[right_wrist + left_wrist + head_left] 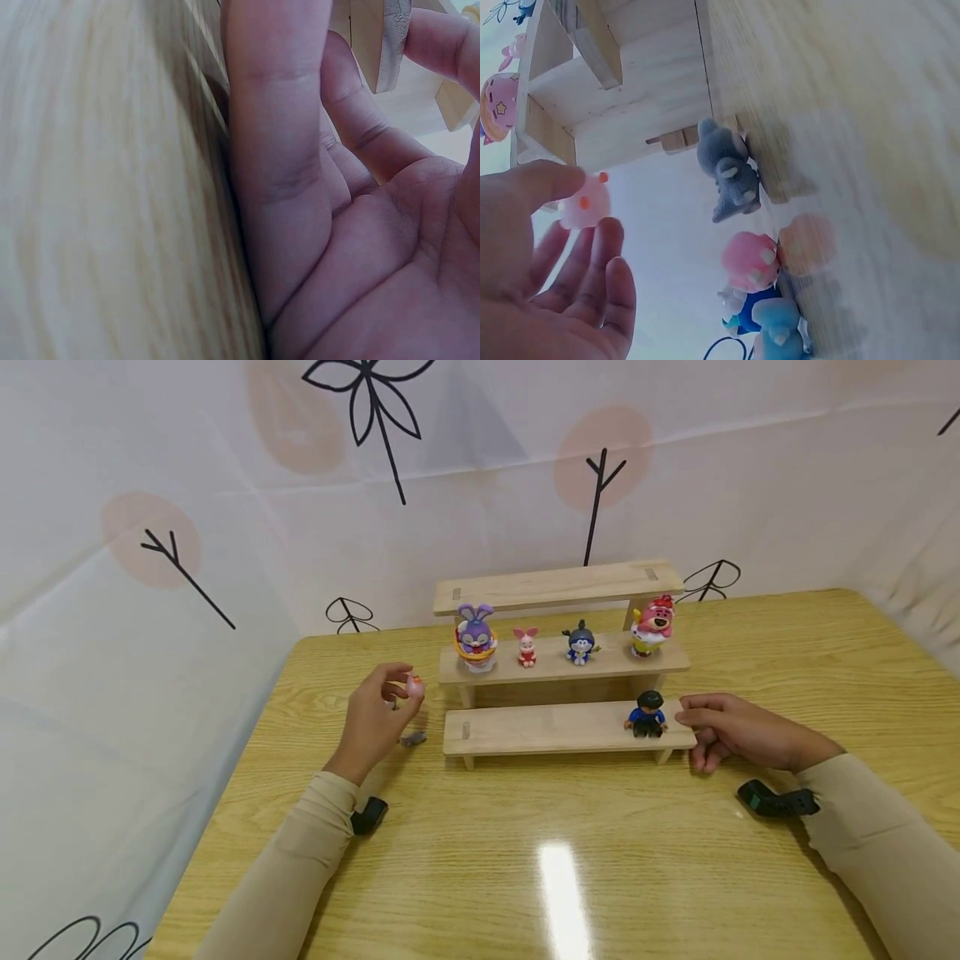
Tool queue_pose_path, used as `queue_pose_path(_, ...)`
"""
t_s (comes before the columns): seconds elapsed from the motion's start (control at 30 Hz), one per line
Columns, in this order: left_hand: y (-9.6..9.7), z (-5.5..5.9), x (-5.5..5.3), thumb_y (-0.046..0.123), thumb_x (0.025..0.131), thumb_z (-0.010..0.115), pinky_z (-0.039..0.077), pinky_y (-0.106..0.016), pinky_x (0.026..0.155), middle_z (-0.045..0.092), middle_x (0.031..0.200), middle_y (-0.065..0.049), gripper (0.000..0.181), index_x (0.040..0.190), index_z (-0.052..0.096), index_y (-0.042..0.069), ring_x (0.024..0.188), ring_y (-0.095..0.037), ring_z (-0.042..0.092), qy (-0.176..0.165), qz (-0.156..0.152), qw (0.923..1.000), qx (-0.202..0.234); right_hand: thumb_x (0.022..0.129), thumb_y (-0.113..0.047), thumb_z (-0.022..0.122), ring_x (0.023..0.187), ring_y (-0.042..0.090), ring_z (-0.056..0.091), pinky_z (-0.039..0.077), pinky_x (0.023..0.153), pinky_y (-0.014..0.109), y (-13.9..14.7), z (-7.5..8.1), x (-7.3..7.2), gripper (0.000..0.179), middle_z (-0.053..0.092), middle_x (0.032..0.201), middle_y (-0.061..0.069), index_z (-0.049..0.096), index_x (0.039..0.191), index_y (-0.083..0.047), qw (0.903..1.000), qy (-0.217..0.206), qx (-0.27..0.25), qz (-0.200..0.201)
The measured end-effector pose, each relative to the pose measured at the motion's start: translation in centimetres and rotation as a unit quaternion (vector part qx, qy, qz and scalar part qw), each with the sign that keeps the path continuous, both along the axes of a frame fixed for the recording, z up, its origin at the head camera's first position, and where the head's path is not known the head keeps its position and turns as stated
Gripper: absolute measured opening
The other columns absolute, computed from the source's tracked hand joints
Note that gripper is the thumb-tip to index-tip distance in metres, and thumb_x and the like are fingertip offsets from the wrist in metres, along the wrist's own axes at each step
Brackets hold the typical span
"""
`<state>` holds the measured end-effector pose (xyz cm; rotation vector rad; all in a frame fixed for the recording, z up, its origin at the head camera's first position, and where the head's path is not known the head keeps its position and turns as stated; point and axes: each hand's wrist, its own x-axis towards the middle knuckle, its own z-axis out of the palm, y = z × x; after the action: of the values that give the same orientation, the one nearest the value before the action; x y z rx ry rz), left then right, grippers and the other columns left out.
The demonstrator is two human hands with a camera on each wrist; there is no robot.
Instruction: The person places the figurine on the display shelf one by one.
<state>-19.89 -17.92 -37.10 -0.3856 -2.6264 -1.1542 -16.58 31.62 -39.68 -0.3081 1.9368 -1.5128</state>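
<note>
My left hand (372, 714) pinches a small pink toy figure (416, 686) between thumb and fingers, just left of the three-tier wooden display shelf (540, 727). In the left wrist view the pink figure shows orange spots. Below that hand a grey toy figure (731, 172) lies on the table, with a pink figure (750, 261) and a light blue figure (780, 326) beyond it. My right hand (738, 731) grips the right end of the shelf's bottom tier, thumb on top and fingers underneath. Close to that thumb sits a black-haired figure in blue (647, 716).
The middle tier holds a purple rabbit figure (476, 639), a small piglet figure (527, 648), a dark-haired blue figure (580, 644) and a red-pink bear figure (651, 627). A patterned white cloth (480, 527) hangs behind the wooden table (465, 860).
</note>
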Motion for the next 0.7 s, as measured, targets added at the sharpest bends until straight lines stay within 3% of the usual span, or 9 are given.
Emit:
queue_pose_path(0.23,0.2,0.1,0.2,0.022,0.093,0.072,0.054,-0.042,0.082,0.067,0.117,-0.009,0.041,0.128,0.059,0.005,0.096,-0.023,0.068,0.059,0.007,0.9975,0.039,0.111,-0.026,0.035,0.068,0.018,0.068,0.060,0.064,0.038,-0.3,0.1,0.0,0.036,0.069,0.075,0.008,0.033,0.133,0.002,1.0000,0.001,0.008,-0.004)
queue_pose_path(0.47,0.5,0.7,0.7,0.021,0.093,0.072,0.055,-0.041,0.079,0.066,0.118,-0.008,0.039,0.127,0.060,0.005,0.091,-0.020,0.068,0.116,-0.004,0.9891,0.091,0.111,-0.025,0.035,0.068,0.017,0.069,0.060,0.064,0.037,-0.3,0.3,-0.1,0.024,0.070,0.077,0.008,0.046,0.116,-0.005,0.9999,-0.004,-0.009,0.006)
queue_pose_path(0.7,1.4,1.7,1.5,0.009,0.089,0.076,0.052,-0.024,0.082,0.065,0.119,-0.012,0.041,0.126,0.061,0.002,0.095,-0.021,0.069,0.159,-0.025,0.9789,0.126,0.111,-0.028,0.036,0.068,0.017,0.069,0.060,0.065,0.037,-0.1,0.1,0.0,0.026,0.070,0.077,0.007,0.045,0.120,-0.005,1.0000,-0.002,-0.001,-0.001)
